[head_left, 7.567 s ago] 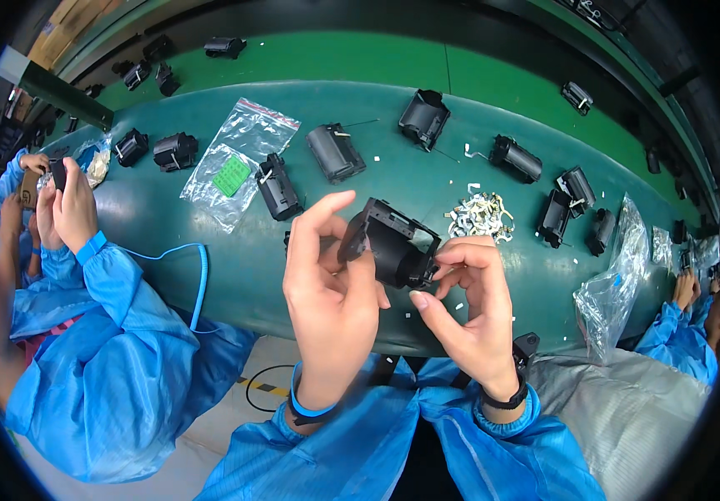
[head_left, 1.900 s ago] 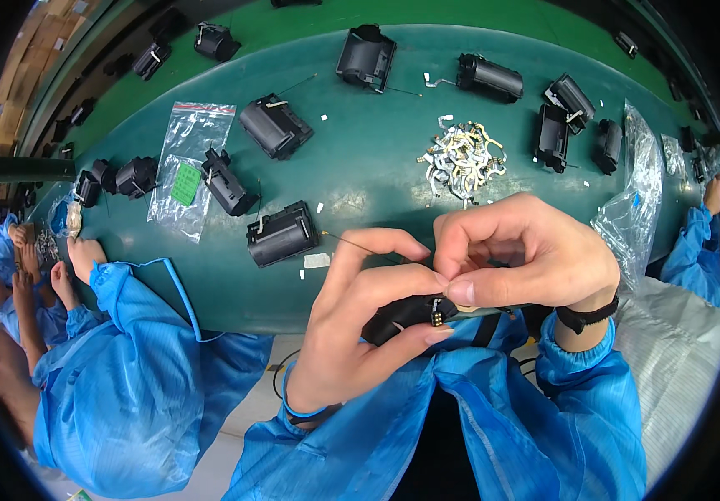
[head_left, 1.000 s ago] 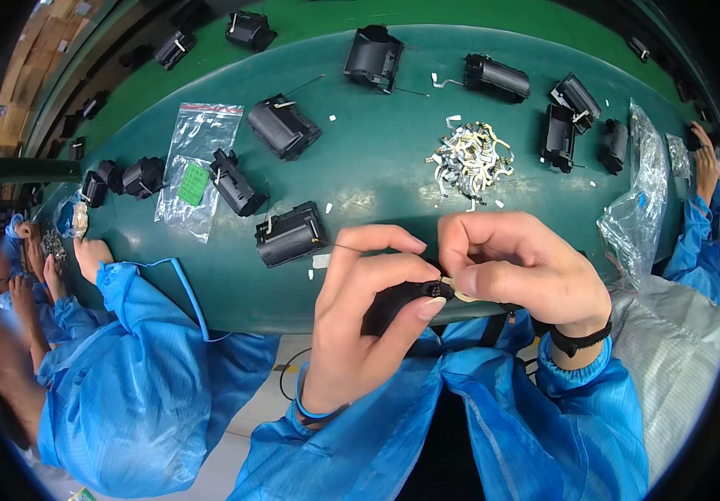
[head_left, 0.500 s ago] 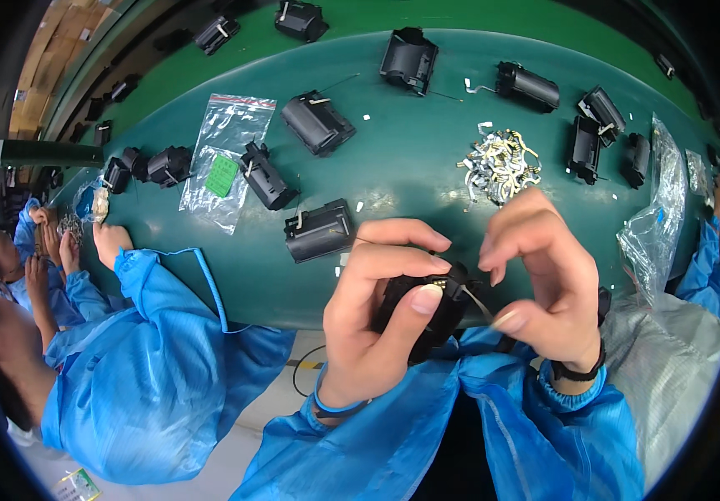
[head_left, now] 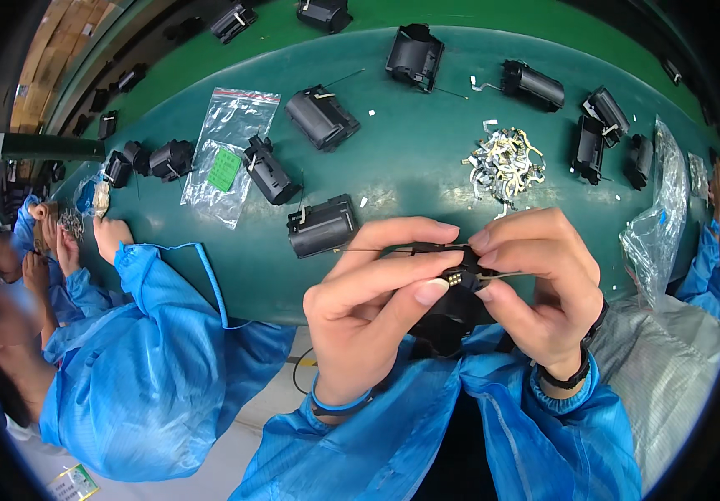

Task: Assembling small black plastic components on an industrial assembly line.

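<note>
My left hand (head_left: pixel 358 305) is closed around a black plastic housing (head_left: pixel 446 324), held close to my body above the table's near edge. A small block of gold contacts shows by the left thumb tip. From the right, the fingers and thumb of my right hand (head_left: pixel 556 275) pinch in at the housing's upper end. Between them runs a thin pale flex cable (head_left: pixel 504 275), its free end pointing right. A thin dark wire sticks out leftward past my left fingers. Fingers hide much of the housing's top.
A heap of white and yellow flex cables (head_left: pixel 506 165) lies on the green table (head_left: pixel 410 159). Several black housings (head_left: pixel 322 225) stand around it. A zip bag (head_left: pixel 239 125) with a green label (head_left: pixel 224 170) lies left; clear plastic (head_left: pixel 656 225) lies right. A co-worker's blue sleeve (head_left: pixel 159 292) is at left.
My right hand has moved left onto the housing, and its fingers have closed in near the cable. The housing has turned in my left hand. The view has shifted slightly.
</note>
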### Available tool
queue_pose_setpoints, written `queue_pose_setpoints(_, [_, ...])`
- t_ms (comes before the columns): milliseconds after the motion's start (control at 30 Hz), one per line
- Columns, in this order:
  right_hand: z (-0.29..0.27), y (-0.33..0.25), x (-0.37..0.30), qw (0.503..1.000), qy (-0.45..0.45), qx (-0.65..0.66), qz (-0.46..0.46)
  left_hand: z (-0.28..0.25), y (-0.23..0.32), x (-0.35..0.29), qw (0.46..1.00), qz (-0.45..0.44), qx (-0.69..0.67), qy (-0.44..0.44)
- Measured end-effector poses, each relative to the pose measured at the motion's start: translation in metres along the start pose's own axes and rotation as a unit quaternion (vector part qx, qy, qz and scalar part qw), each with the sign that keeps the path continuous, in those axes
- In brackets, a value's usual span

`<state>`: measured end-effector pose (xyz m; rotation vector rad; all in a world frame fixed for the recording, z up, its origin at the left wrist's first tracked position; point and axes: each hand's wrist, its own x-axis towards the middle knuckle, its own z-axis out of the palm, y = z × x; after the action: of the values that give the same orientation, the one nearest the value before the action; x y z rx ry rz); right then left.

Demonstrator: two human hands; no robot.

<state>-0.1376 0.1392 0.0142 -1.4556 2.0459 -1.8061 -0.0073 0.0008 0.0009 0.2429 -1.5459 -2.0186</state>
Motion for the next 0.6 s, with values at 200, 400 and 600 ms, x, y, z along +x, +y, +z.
queue_pose_setpoints(200, [-0.002, 0.0, 0.0, 1.0, 0.005, -0.021, 0.018, 0.012, 0.002, -0.001, 0.981, 0.039, 0.153, 0.117])
queue_pose_setpoints(400, [-0.009, -0.008, 0.007, 0.995, -0.021, -0.094, -0.001, 0.003, 0.022, -0.007, 0.818, 0.224, 0.514, 0.132])
queue_pose_setpoints(600, [-0.009, -0.009, 0.006, 0.995, -0.03, -0.099, -0.014, 0.007, 0.022, 0.004, 0.873, 0.178, 0.451, 0.061])
